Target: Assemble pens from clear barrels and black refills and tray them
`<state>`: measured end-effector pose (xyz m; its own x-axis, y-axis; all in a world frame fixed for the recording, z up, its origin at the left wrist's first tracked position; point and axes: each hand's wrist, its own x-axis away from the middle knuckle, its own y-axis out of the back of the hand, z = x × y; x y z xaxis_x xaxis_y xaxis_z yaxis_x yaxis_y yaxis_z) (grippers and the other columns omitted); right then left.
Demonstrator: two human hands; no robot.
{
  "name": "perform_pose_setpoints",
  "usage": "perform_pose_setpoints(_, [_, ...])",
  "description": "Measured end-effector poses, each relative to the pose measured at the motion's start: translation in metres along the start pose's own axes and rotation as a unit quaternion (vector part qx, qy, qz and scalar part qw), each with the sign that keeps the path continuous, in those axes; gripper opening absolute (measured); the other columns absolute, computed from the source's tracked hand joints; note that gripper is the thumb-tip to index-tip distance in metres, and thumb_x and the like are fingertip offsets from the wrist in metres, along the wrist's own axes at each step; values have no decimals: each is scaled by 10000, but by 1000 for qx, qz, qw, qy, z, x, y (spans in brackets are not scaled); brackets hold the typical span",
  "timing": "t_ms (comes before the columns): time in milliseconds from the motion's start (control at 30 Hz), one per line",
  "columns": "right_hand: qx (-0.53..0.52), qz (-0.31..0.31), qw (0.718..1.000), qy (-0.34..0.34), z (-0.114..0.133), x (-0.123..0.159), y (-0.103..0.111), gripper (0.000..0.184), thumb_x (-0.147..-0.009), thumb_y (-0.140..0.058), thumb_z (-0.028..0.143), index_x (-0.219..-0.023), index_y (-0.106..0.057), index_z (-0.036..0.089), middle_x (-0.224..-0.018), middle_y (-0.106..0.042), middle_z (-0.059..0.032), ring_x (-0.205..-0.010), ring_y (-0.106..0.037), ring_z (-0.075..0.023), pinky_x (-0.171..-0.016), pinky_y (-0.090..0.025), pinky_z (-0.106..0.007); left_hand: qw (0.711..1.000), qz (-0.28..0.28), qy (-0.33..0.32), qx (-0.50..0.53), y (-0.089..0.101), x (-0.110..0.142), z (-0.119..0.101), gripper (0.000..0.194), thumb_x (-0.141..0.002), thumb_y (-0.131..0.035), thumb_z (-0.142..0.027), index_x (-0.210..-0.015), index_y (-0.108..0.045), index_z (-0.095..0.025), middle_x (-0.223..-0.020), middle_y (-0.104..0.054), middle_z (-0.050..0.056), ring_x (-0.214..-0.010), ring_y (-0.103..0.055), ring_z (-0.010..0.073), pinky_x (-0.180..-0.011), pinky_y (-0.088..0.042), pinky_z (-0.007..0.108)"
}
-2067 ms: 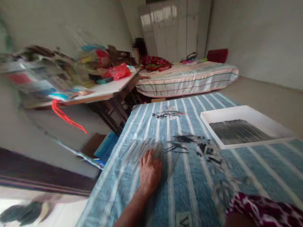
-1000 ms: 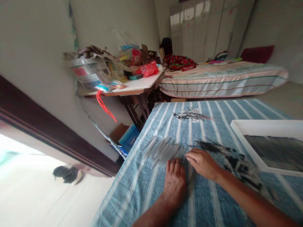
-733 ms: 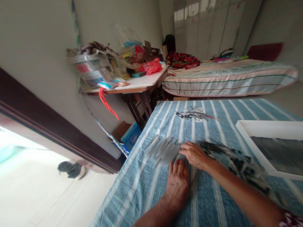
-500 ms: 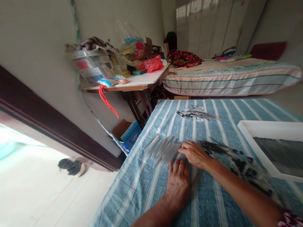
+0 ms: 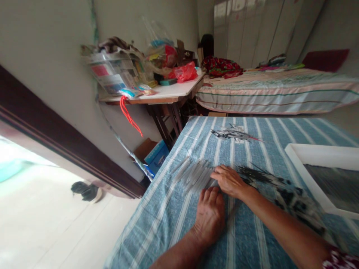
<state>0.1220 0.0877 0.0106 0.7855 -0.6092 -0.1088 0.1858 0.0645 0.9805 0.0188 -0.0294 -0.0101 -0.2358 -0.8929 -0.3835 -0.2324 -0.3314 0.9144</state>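
A pile of thin, translucent grey tubes (image 5: 196,177) lies slantwise on the blue striped tablecloth (image 5: 165,224). My left hand (image 5: 211,213) rests at the pile's lower right end, fingers curled down and their tips hidden. Just above it, my right hand (image 5: 228,181) is closed in a pinch at the right edge of the same tubes. What either hand grips does not show. Right of my right hand lies a bunch of thin black sticks (image 5: 259,175), with short black and clear pieces (image 5: 294,200) spread behind my right forearm.
A white tray (image 5: 297,151) with a row of dark thin sticks (image 5: 333,183) stands at the right. Farther back lies a small heap of black and clear sticks (image 5: 232,133) over a printed label. A cluttered side table (image 5: 179,89) and a bed (image 5: 269,93) are beyond.
My right hand came in from the right to the tubes, then shifted slightly left. My left hand moved off the tubes' middle to their lower end and curled more. The view swung left.
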Motion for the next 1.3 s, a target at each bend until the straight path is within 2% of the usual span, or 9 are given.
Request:
perform_pose_setpoints(133, [10, -9, 1000, -7, 0, 1, -2, 220, -843, -435, 100, -859, -631, 201, -889, -577, -68, -894, -482, -196, -756, -359, -292, 999, -37, 37, -13, 4, -2, 3, 150, -824, -477, -121, -908, -597, -150, -990, -629, 87, -886, -548, 225, -775, -477, 388])
perform_pose_setpoints(233, [4, -21, 1000, -9, -2, 5, -5, 216, -820, -450, 77, -854, -626, 197, -900, -572, -69, -900, -483, -192, -774, -368, -285, 993, -59, 78, -59, 7, -3, 7, 166, -817, -493, -146, -947, -596, -140, -1049, -616, 114, -911, -533, 251, -773, -466, 421])
perform_pose_setpoints(333, [-7, -31, 999, -8, -4, 10, -8, 230, -804, -445, 55, -858, -625, 188, -928, -576, -75, -922, -484, -193, -811, -376, -286, 991, -53, 93, -83, 7, -4, 10, 164, -807, -525, -185, -946, -600, -142, -1072, -608, 120, -932, -525, 268, -776, -454, 439])
perform_pose_setpoints(467, [-24, -40, 999, -18, -5, 15, -13, 248, -794, -440, 49, -864, -635, 183, -1005, -578, -88, -965, -488, -197, -853, -388, -289, 991, -52, 76, -100, 6, -4, 9, 153, -798, -551, -184, -935, -607, -144, -1072, -617, 110, -940, -519, 272, -772, -443, 438])
perform_pose_setpoints(667, [-40, -64, 997, -24, -3, 20, -16, 279, -785, -433, 42, -891, -654, 175, -1099, -569, -111, -1040, -484, -215, -902, -406, -311, 992, -33, 52, -110, 6, -4, 7, 172, -807, -506, -124, -925, -626, -159, -1124, -623, 92, -935, -530, 275, -740, -451, 446])
perform_pose_setpoints(833, [-45, -93, 995, -8, -4, 25, -20, 311, -793, -421, 30, -961, -652, 153, -1288, -505, -120, -1154, -455, -228, -969, -391, -338, 993, -34, 50, -102, 1, -3, 7, 188, -808, -491, -114, -934, -625, -153, -1121, -628, 98, -1022, -529, 292, -837, -443, 487])
perform_pose_setpoints(967, [-53, -114, 992, 8, -5, 26, -25, 317, -791, -424, 24, -958, -660, 154, -1273, -544, -110, -1162, -468, -222, -989, -393, -354, 994, -37, 32, -101, -4, -1, 8, 228, -802, -481, -109, -993, -605, -133, -1132, -614, 122, -1077, -517, 299, -881, -435, 490])
perform_pose_setpoints(1133, [-47, -138, 989, 25, -8, 28, -28, 289, -796, -448, 48, -957, -665, 152, -1250, -570, -105, -1174, -472, -230, -1013, -388, -376, 997, -29, 10, -69, -6, 0, 8, 258, -851, -396, -94, -1014, -589, -140, -1140, -605, 123, -1049, -549, 248, -925, -434, 465])
perform_pose_setpoints(1300, [-41, -151, 987, 36, -9, 32, -29, 288, -797, -440, 37, -928, -669, 153, -1214, -598, -96, -1157, -494, -222, -1011, -401, -367, 999, -17, -4, -34, -1, -1, 7, 268, -859, -374, -89, -1021, -584, -124, -1102, -611, 123, -993, -581, 232, -883, -483, 399])
